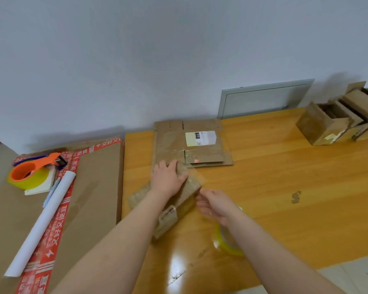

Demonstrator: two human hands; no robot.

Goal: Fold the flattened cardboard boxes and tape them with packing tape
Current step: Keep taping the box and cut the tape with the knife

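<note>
Our left hand (168,177) lies flat, fingers straight, pressing on top of the box (179,205), which sits on the near left part of the table (285,187). Our right hand (216,205) is just right of the box, blurred; we cannot tell whether it grips anything. The tape roll (227,240) shows under that wrist. Flat boxes (202,151) lie just beyond the box, folded boxes (336,122) far right. On the carton (94,187) at left rest a dispenser (36,170) and a paper roll (45,219).
</note>
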